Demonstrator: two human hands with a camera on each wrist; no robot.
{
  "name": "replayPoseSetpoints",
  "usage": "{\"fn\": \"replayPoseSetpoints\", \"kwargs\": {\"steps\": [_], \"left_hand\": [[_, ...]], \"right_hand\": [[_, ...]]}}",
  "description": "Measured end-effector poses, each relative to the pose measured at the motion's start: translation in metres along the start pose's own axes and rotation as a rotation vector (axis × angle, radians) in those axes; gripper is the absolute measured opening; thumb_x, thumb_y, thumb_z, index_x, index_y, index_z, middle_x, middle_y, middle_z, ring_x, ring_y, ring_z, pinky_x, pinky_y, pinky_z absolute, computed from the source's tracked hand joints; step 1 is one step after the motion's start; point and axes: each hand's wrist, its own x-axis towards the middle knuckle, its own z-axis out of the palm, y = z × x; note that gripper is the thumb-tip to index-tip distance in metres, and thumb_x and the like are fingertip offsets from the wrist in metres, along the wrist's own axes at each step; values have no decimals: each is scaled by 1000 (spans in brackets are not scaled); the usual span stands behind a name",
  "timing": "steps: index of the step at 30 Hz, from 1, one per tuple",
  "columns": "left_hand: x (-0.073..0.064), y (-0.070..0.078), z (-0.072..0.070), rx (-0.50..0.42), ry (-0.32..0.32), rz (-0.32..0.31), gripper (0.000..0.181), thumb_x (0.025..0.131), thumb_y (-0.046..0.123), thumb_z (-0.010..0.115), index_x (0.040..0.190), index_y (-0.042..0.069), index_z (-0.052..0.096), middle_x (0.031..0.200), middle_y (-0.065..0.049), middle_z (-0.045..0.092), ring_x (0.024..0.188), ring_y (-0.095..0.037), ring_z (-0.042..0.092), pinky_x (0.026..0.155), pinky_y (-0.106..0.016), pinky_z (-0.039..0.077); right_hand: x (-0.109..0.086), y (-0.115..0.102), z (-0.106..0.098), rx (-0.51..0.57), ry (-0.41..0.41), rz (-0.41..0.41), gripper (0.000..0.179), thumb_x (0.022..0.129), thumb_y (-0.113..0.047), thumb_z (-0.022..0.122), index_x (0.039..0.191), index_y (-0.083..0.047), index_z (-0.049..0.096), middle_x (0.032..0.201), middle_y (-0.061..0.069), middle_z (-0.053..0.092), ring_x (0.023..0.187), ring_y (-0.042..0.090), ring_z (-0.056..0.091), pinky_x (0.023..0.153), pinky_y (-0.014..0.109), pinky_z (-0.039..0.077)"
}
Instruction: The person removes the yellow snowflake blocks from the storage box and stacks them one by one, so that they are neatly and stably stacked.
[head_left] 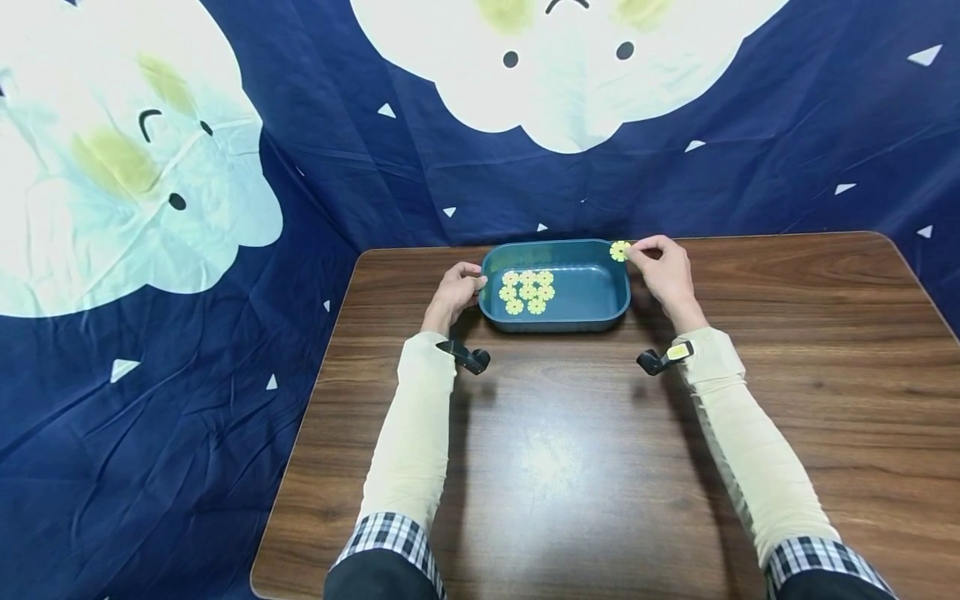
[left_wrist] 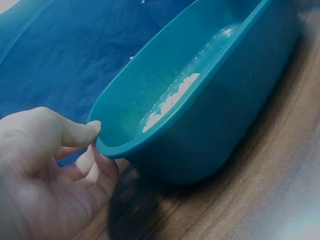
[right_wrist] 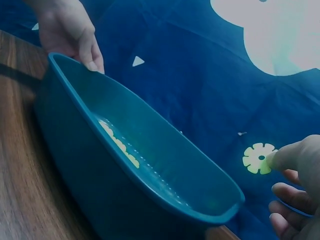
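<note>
A dark teal, rounded rectangular tub (head_left: 592,296) stands near the table's back edge. On its floor, toward the left, lie several flat yellow flower-shaped pieces (head_left: 528,292). My left hand (head_left: 454,292) pinches the tub's left rim between thumb and fingers; the left wrist view shows the thumb (left_wrist: 82,132) on top of the rim. My right hand (head_left: 665,271) pinches one yellow flower-shaped piece (right_wrist: 259,158) by its edge, at the tub's back right corner. In the right wrist view that piece is notched all round and has a hole in its centre.
The brown wood-grain table (head_left: 555,467) has a bright light reflection in front of the tub. A dark blue cloth (head_left: 322,167) with white cloud faces hangs behind and to the left. Black wrist cameras (head_left: 467,357) sit on both cream sleeves.
</note>
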Motion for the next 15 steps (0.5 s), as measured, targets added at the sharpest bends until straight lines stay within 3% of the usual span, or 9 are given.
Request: {"fn": "replayPoseSetpoints", "kwargs": {"steps": [9, 15], "left_hand": [[0, 0, 0, -8, -4, -1, 28, 95, 8, 56, 122, 8, 51, 97, -2, 47, 80, -14, 49, 76, -27, 47], [-1, 1, 0, -8, -4, 5, 28, 95, 8, 56, 123, 8, 51, 96, -2, 47, 81, -15, 49, 75, -26, 47]], "right_hand": [[1, 10, -9, 22, 27, 23, 24, 88, -29, 67, 99, -8, 64, 93, -8, 58, 86, 3, 50, 75, 17, 39], [0, 15, -14, 65, 35, 34, 17, 87, -28, 68, 93, -13, 63, 82, -14, 55, 58, -3, 45, 50, 14, 39]]}}
